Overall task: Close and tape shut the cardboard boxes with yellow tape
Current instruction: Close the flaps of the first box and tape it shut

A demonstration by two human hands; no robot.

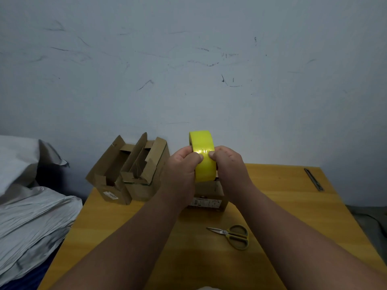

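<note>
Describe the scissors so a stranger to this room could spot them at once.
Start at the yellow wooden table against the wall. Come toward its near side, to the right of the person's arms, in front of the small box. The scissors lie flat there, closed, with olive-yellow handles and steel blades pointing left.

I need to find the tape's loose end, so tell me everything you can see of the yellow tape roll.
The yellow tape roll is wide, glossy and bright yellow, held upright on edge above a small cardboard box. The left hand and right hand grip its sides, thumbs pressing its glossy outer face. No loose end shows.
</note>
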